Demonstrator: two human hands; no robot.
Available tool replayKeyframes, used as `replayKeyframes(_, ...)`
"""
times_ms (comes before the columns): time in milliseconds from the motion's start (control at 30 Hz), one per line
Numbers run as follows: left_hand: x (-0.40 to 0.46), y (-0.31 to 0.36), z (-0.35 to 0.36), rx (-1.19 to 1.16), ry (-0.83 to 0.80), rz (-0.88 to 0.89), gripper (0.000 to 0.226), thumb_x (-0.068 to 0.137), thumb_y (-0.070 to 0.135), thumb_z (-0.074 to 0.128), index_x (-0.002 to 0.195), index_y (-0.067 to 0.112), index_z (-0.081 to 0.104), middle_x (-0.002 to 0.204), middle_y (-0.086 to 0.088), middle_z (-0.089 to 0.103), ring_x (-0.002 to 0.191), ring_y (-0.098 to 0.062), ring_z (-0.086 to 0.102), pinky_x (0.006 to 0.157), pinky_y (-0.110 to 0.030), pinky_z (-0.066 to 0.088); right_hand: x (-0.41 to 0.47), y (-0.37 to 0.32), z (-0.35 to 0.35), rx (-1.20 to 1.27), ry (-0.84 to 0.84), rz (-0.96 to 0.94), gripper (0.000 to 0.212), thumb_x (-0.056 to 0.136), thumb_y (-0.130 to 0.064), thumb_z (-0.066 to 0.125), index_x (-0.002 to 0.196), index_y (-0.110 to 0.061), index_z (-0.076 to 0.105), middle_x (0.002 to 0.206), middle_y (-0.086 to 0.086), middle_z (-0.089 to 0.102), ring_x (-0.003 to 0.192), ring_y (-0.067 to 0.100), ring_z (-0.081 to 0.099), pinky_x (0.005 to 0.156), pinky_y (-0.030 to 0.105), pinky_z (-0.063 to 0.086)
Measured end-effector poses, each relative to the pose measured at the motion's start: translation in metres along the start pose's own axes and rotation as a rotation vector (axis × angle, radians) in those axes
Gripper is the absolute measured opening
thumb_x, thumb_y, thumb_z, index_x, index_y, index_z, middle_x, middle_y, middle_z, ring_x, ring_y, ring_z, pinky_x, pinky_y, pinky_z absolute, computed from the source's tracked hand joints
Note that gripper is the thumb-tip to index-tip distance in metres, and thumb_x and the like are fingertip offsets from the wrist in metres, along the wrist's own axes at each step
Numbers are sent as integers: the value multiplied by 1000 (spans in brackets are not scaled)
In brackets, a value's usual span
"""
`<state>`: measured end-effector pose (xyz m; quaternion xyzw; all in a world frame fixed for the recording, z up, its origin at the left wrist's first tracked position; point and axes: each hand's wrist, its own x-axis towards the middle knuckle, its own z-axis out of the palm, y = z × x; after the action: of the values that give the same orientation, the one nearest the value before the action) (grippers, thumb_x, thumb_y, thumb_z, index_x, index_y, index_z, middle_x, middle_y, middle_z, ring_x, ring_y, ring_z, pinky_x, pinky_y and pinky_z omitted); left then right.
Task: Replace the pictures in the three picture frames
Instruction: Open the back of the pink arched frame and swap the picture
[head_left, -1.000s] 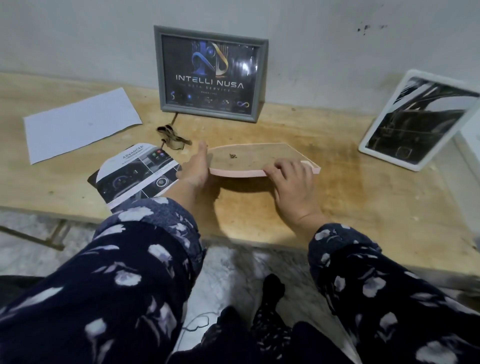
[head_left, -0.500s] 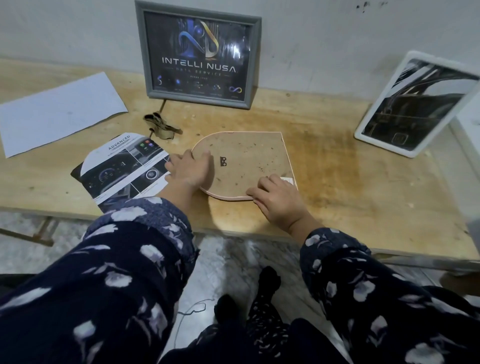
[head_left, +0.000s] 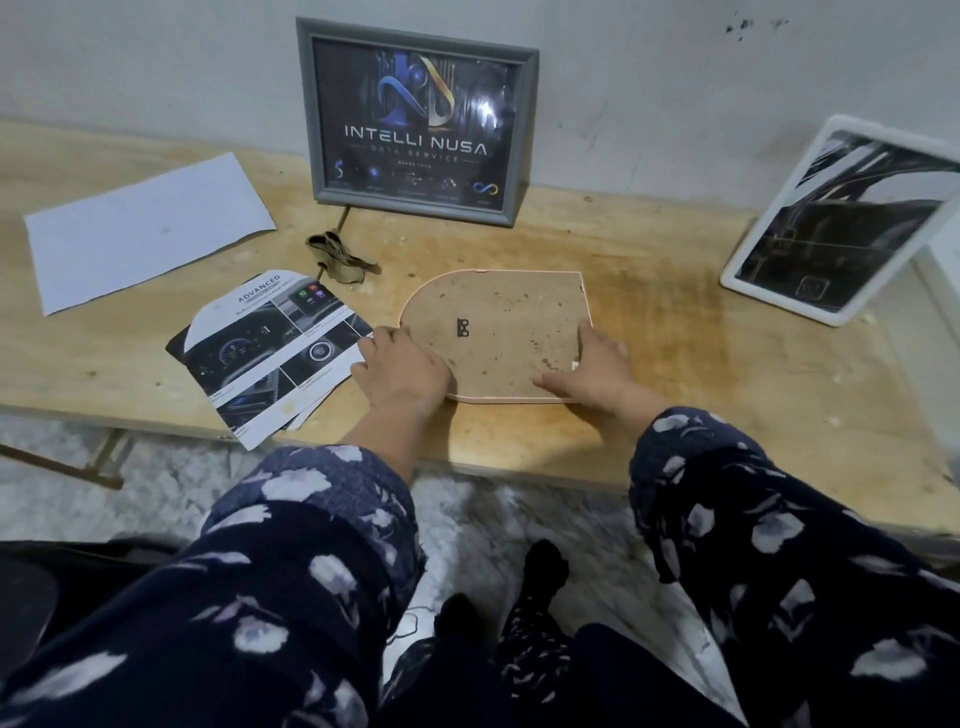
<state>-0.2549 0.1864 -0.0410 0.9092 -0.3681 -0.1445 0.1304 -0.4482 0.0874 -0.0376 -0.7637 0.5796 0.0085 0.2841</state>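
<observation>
An arch-shaped pink-rimmed picture frame (head_left: 498, 335) lies face down on the scuffed wooden desk (head_left: 675, 364), its brown fibreboard backing up. The left hand (head_left: 402, 371) rests flat on its rounded end, fingers spread; the right hand (head_left: 597, 371) presses on the straight end near a small pale tab. Neither hand grips anything. The step in hand appears to be opening this frame's back. Next, the backing must be freed and lifted, so the glossy dashboard print (head_left: 270, 348) just beside the left hand can go in. The grey rectangular frame (head_left: 415, 122) and white-rimmed frame (head_left: 841, 223) lean on the wall.
</observation>
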Motion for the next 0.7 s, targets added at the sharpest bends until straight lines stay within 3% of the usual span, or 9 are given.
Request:
replayKeyframes(133, -1, 15, -2, -92, -68, -105, 48, 86, 28, 50, 129, 8, 46, 139, -12, 35, 129, -31, 28, 101, -43, 33, 12, 5, -5, -32, -90, -13, 115, 65, -48, 81, 151, -16, 12, 145, 6, 39, 132, 33, 27, 107, 44, 31)
replayKeyframes(300, 1, 25, -2, -116, -155, -175, 67, 82, 30, 58, 140, 7, 31, 139, -13, 26, 130, -32, 25, 104, -42, 30, 15, 7, -10, -118, -114, -60, 114, 60, -42, 86, 148, -18, 17, 136, 6, 48, 127, 33, 36, 102, 44, 37)
replayKeyframes(533, 12, 30, -4, -108, -153, -230, 62, 81, 35, 59, 133, 8, 39, 138, -14, 27, 131, -33, 23, 104, -42, 29, 16, 2, -21, -122, -162, -60, 124, 64, -28, 86, 152, -19, 0, 140, 8, 46, 129, 32, 39, 105, 44, 39)
replayKeyframes(700, 23, 38, -6, -214, -143, -338, 64, 79, 45, 62, 127, 6, 46, 138, -12, 28, 129, -30, 25, 102, -41, 28, 11, -1, -24, -137, -164, -79, 119, 64, -25, 87, 152, -15, 7, 141, 8, 46, 126, 30, 46, 102, 38, 42)
